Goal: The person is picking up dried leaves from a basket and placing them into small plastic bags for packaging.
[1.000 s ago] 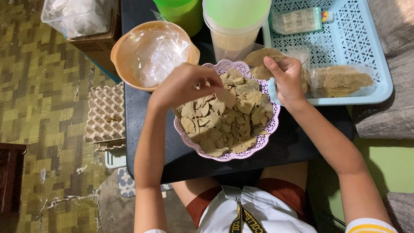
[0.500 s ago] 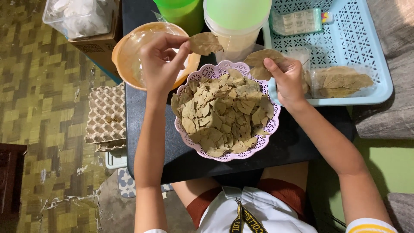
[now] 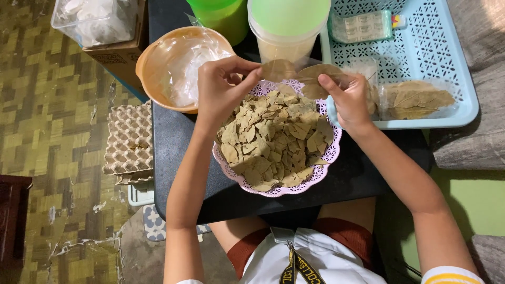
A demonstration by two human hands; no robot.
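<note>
Pinching one dried leaf (image 3: 278,69) between left hand (image 3: 223,92) thumb and fingers, just above the far rim of the pink scalloped basket (image 3: 231,167). Clamped in the right hand (image 3: 350,100): a few more leaves (image 3: 322,73), possibly inside a clear bag, hard to tell. Heaped high in the basket, the leaf pile (image 3: 276,138), so plenty left. Right of the basket, one filled packet (image 3: 418,98) done, lying in the blue tray (image 3: 463,113).
</note>
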